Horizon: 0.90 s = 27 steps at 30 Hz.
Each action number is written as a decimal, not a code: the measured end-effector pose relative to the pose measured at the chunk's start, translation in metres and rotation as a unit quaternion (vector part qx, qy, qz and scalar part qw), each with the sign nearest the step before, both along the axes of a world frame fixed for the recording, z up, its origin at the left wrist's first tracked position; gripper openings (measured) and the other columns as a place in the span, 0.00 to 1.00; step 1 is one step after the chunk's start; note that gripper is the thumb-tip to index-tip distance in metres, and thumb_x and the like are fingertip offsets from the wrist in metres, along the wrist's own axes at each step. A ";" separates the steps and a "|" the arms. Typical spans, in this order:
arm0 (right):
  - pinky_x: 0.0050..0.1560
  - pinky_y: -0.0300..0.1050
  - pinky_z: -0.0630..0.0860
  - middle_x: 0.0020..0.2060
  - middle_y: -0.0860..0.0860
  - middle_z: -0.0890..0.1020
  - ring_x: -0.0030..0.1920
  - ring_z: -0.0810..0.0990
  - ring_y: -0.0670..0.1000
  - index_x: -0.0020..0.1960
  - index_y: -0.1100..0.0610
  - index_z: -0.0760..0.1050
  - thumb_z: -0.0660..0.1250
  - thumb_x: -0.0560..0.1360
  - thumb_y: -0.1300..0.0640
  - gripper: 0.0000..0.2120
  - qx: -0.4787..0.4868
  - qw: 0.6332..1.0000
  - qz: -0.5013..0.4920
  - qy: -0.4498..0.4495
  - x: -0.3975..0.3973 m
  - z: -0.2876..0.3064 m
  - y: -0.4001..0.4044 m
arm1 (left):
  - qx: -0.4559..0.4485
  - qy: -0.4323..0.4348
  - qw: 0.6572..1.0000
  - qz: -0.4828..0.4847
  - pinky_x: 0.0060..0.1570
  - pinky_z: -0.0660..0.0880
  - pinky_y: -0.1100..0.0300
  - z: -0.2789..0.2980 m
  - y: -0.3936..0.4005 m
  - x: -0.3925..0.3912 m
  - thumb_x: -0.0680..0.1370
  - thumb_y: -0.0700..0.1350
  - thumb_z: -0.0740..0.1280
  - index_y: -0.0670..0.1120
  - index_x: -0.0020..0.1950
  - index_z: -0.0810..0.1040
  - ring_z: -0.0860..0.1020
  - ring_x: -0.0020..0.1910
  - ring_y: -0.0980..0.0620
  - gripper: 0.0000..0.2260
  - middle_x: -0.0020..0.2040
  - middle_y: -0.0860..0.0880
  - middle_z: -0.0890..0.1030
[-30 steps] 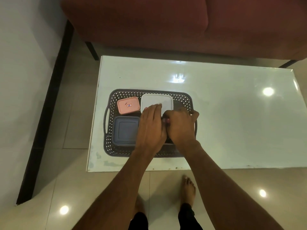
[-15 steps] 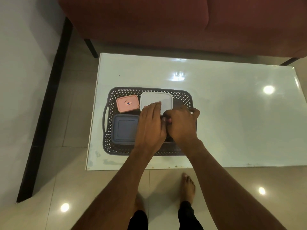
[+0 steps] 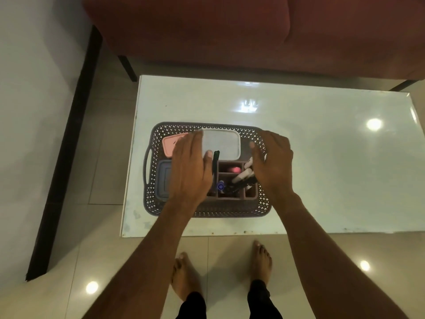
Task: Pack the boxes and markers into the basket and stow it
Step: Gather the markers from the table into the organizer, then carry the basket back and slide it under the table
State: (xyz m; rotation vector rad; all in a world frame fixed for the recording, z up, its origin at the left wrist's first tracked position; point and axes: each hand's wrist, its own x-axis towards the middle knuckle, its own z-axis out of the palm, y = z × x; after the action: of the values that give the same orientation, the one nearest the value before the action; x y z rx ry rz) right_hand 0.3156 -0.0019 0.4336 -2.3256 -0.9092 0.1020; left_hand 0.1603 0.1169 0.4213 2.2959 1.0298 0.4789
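A dark woven basket (image 3: 230,212) sits near the front left of the white table (image 3: 310,157). Inside lie a pink box (image 3: 169,145), a white box (image 3: 222,143) and a blue-grey box (image 3: 163,178). A brown divided holder (image 3: 231,168) in the basket's right half holds several markers (image 3: 241,177). My left hand (image 3: 190,166) hovers over the basket's middle, fingers spread, covering part of the pink and blue-grey boxes. My right hand (image 3: 272,164) hovers over the basket's right side, fingers apart, holding nothing.
A red sofa (image 3: 230,31) stands behind the table. A white wall with a dark skirting (image 3: 66,157) runs along the left. My bare feet (image 3: 220,272) stand on the tiled floor at the table's front edge.
Both hands were pressed together over the holder. They have now parted, left hand to the left and right hand to the right, uncovering the holder and markers.
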 end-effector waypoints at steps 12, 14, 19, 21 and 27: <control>0.73 0.51 0.71 0.73 0.51 0.75 0.69 0.75 0.49 0.76 0.55 0.69 0.65 0.83 0.55 0.22 0.098 0.912 -0.187 0.353 0.017 -0.043 -0.034 | -0.137 -0.014 0.969 0.204 0.76 0.66 0.46 -0.049 0.073 -0.071 0.85 0.51 0.60 0.45 0.78 0.66 0.68 0.76 0.44 0.22 0.77 0.44 0.70; 0.73 0.58 0.71 0.70 0.50 0.77 0.69 0.76 0.51 0.74 0.54 0.73 0.66 0.82 0.53 0.20 0.100 0.905 -0.168 0.377 0.014 -0.047 -0.038 | -0.192 -0.035 0.958 0.209 0.74 0.68 0.50 -0.051 0.073 -0.075 0.85 0.49 0.61 0.45 0.77 0.70 0.71 0.74 0.45 0.20 0.74 0.46 0.73; 0.65 0.57 0.79 0.60 0.48 0.85 0.61 0.83 0.51 0.67 0.50 0.80 0.65 0.82 0.58 0.15 0.109 0.908 -0.100 0.391 0.004 -0.044 -0.041 | -0.277 -0.089 0.940 0.177 0.60 0.75 0.59 -0.050 0.067 -0.077 0.83 0.41 0.64 0.49 0.70 0.77 0.79 0.59 0.53 0.15 0.59 0.56 0.81; 0.67 0.60 0.78 0.61 0.48 0.84 0.63 0.83 0.51 0.69 0.51 0.78 0.64 0.82 0.59 0.16 0.115 0.905 -0.097 0.397 0.002 -0.047 -0.043 | -0.310 -0.109 0.928 0.177 0.65 0.76 0.54 -0.055 0.071 -0.079 0.82 0.41 0.65 0.49 0.71 0.77 0.80 0.61 0.52 0.17 0.61 0.54 0.83; 0.66 0.60 0.78 0.63 0.51 0.84 0.63 0.83 0.53 0.71 0.53 0.76 0.62 0.83 0.64 0.19 0.130 0.899 -0.098 0.408 -0.003 -0.056 -0.050 | -0.444 -0.192 0.859 0.166 0.66 0.77 0.42 -0.065 0.075 -0.095 0.83 0.36 0.63 0.44 0.70 0.78 0.82 0.64 0.42 0.16 0.63 0.43 0.83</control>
State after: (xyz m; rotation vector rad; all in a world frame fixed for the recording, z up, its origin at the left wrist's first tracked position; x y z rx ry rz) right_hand 0.3125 -0.0519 0.3774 -1.8291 -0.2380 0.7571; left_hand 0.0648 0.1921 0.3559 1.1547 1.1232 0.4400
